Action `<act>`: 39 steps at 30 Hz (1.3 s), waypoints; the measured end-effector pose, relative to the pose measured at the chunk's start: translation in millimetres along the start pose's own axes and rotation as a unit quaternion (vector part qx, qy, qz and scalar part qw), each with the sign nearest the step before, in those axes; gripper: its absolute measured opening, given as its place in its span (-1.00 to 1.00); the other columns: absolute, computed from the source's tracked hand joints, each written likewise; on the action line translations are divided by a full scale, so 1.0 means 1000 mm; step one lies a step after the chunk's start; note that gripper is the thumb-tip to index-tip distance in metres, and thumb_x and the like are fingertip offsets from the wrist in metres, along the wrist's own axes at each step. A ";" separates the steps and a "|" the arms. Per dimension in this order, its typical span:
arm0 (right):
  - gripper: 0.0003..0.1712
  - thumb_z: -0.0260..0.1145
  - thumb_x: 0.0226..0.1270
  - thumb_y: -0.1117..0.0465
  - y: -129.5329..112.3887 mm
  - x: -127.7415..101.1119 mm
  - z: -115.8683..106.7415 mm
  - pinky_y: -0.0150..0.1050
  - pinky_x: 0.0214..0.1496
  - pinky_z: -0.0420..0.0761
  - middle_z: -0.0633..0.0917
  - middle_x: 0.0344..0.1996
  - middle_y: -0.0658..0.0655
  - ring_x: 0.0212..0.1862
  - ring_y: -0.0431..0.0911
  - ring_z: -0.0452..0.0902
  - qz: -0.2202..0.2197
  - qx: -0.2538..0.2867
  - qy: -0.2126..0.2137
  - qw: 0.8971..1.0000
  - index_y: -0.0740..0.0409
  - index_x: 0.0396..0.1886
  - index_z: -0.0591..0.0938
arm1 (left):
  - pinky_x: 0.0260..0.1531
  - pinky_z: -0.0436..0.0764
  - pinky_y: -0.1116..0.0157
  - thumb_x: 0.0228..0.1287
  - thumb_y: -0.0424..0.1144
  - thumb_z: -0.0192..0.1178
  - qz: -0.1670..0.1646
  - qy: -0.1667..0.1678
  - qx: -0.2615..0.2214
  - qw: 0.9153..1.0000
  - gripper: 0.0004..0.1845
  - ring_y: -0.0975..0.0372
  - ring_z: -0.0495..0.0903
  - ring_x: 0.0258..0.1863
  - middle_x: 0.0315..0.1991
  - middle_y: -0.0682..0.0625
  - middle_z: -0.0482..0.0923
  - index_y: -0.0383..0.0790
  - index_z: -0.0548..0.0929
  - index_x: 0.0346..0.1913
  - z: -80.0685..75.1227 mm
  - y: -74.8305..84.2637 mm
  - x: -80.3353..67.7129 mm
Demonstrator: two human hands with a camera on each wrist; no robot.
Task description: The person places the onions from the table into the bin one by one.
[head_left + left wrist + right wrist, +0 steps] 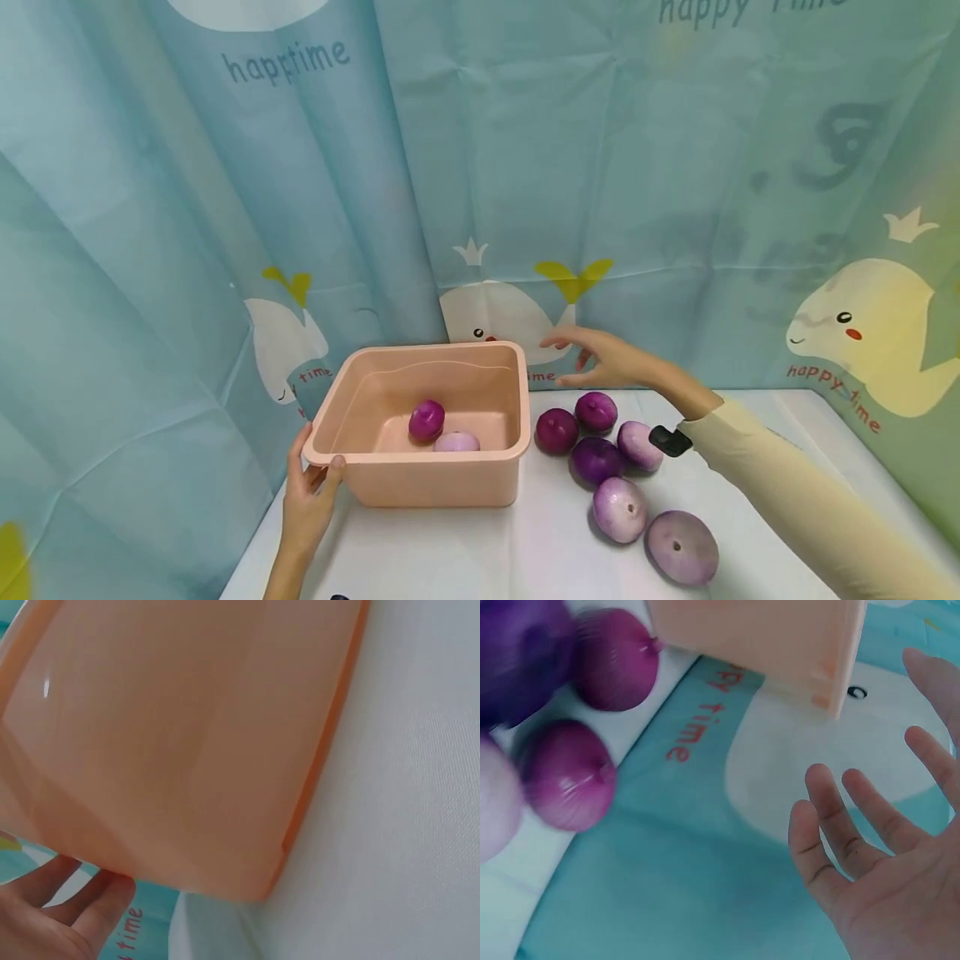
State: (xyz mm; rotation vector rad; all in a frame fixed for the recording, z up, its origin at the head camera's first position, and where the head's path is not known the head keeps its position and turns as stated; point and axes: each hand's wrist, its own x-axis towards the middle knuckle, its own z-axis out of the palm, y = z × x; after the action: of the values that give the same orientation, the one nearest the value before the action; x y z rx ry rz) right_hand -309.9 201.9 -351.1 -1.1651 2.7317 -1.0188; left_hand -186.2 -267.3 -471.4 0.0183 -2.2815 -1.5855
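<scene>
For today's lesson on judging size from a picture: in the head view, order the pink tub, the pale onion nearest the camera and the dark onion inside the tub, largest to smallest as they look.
1. Pink tub.
2. Pale onion nearest the camera.
3. Dark onion inside the tub.
The near onion's closeness may exaggerate its size.

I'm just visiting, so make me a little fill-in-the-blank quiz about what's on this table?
1. The pink tub has ___ onions inside.
2. Outside the tub, ___ onions lie on the white table.
3. The left hand holds the tub's near ___ corner.
4. The right hand hovers open, holding ___.

Missing words: two; six; left; nothing
</scene>
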 end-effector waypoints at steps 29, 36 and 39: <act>-0.27 0.46 0.37 0.07 0.078 -0.118 0.020 0.13 0.11 0.61 0.47 0.32 0.39 0.20 0.32 0.52 0.112 0.066 -0.071 0.989 0.16 0.44 0.41 | -0.15 0.59 0.58 0.53 -0.37 0.14 -0.005 0.034 -0.064 0.997 -0.29 0.57 0.53 0.02 0.44 -0.05 0.20 -0.01 0.12 0.61 0.005 -0.003 0.001; -0.29 0.42 0.37 0.23 0.092 -0.128 0.026 -0.07 0.04 0.64 0.45 0.30 0.51 0.12 0.30 0.58 0.117 0.116 -0.099 0.981 0.27 0.43 0.37 | -0.13 0.57 0.60 0.53 -0.36 0.14 0.007 0.039 -0.054 0.998 -0.29 0.59 0.51 0.02 0.48 -0.18 0.18 -0.01 0.11 0.61 0.006 -0.004 0.000; -0.31 0.43 0.37 0.21 0.095 -0.131 0.029 -0.05 0.07 0.64 0.49 0.31 0.42 0.20 0.23 0.52 0.100 0.107 -0.095 0.985 0.25 0.42 0.40 | -0.14 0.57 0.60 0.53 -0.36 0.14 0.003 0.040 -0.052 0.998 -0.28 0.59 0.50 0.02 0.48 -0.16 0.18 0.00 0.11 0.61 0.007 -0.004 0.001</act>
State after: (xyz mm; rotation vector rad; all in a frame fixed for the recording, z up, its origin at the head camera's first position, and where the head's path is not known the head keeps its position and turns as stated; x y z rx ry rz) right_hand -269.3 319.7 -459.0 -0.8863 2.4611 -1.0801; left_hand -189.7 -262.7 -477.4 0.0474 -2.1339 -1.6689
